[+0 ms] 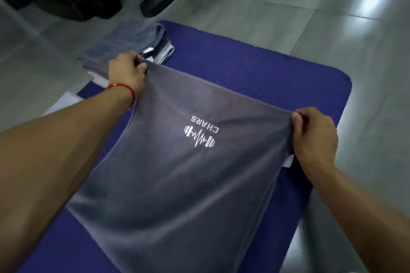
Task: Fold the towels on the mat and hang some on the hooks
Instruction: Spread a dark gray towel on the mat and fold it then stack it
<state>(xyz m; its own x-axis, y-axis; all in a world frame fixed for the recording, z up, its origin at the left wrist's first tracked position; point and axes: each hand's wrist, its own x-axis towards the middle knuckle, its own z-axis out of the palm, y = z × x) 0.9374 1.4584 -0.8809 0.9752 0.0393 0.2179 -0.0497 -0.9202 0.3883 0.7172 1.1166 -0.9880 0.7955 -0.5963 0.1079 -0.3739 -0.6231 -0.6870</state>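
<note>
A grey towel with a white barbell logo and the word CHARS is stretched over the blue mat. My left hand pinches its far left corner, a red string around that wrist. My right hand grips the far right corner, where a white label sticks out under the hand. The towel's far edge is pulled taut between both hands and lifted off the mat. A stack of folded grey towels lies at the mat's far left corner. No hooks are in view.
Grey floor tiles surround the mat. Black equipment with a wheeled foot stands on the floor beyond the stack. A white sheet shows beside the mat's left edge, partly under my left forearm.
</note>
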